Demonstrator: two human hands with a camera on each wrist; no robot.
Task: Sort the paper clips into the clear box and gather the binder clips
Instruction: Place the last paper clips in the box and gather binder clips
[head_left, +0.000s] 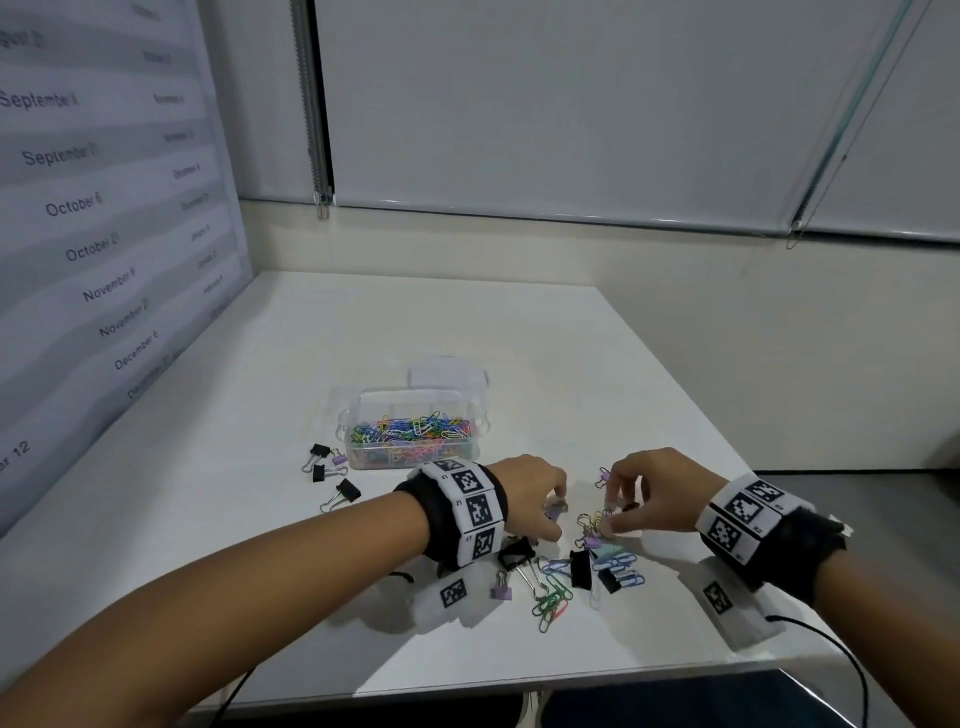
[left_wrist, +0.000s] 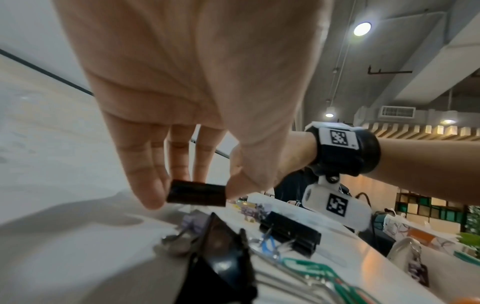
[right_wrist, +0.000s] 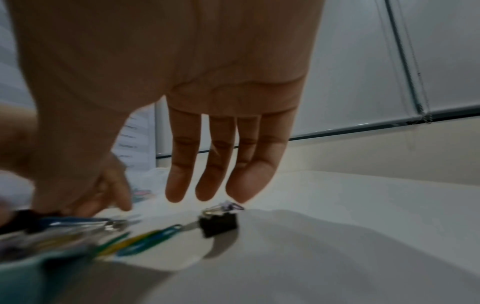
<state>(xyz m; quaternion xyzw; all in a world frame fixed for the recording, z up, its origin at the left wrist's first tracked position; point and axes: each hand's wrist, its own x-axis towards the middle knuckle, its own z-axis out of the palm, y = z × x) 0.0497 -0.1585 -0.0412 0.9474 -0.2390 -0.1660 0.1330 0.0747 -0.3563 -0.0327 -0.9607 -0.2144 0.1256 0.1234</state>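
Pinching a black binder clip (left_wrist: 196, 195), left hand (left_wrist: 182, 92); right hand's (right_wrist: 168, 82) hold unclear.

A white table (head_left: 467, 322) is seen bearing a clear box (head_left: 410, 431) of paper clips. Black binder clips (head_left: 332, 478) are gathered left of it. Mixed clips (head_left: 566, 577) are scattered nearer.

Two hands: left hand (head_left: 530, 493), right hand (head_left: 654, 493). One clear box (head_left: 358, 410) on the tabletop (head_left: 519, 338), holding too many coloured paper clips (head_left: 410, 431) to count. Four binder clips (head_left: 332, 475) left of the box: three black, one purple. Mixed pile (head_left: 571, 566) near the hands: count unclear.
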